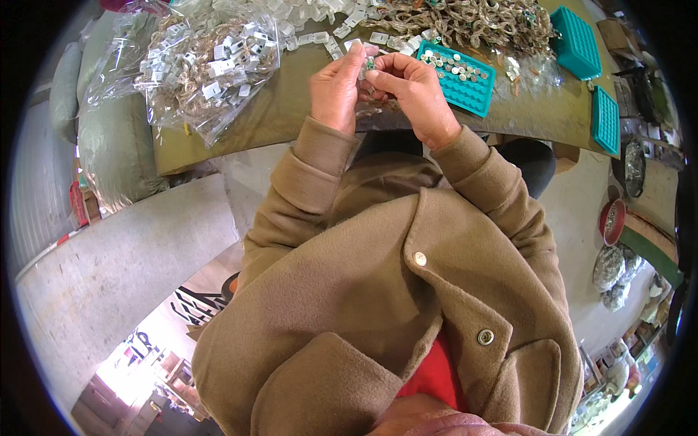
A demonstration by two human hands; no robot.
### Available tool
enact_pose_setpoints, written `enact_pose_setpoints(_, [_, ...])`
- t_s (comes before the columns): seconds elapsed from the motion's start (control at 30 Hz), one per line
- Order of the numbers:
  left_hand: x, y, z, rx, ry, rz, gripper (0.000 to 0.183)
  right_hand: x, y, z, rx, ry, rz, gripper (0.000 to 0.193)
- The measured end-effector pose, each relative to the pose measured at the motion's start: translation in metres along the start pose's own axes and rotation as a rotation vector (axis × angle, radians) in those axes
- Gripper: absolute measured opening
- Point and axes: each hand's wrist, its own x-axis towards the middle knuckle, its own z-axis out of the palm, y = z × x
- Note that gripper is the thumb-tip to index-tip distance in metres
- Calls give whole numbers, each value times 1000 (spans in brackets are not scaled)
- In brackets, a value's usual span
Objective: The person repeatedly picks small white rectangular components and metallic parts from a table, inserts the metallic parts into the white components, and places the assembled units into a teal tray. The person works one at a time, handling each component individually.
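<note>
Green-and-clear piece (369,65), teal tray (465,98), olive table (291,94), tan cords (487,25), brown coat (342,291), red shirt (436,374)

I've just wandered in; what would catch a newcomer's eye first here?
The broad brown coat filling the middle comes first, with the left-hand grip and right-hand grip meeting above it around a small clear-and-green piece. At upper left, a clear plastic bag bulges with white plastic parts and beige cords. Just right of the fingers, a bright teal tray holds small round silvery pieces.

Bulging sacks (116,149) left; red bowl (620,227) right, plastic bags (609,267) near.
</note>
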Motion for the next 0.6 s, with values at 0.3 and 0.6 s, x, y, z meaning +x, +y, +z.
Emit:
enact_pose_setpoints(0.3, [-5, 14, -4, 66, -199, -12, 31, -2, -9, -24, 125, 23, 97, 10])
enact_pose_setpoints(0.6, [-9, 8, 2, 106, -119, 128, 32, -8, -12, -23, -33, -2, -18, 11])
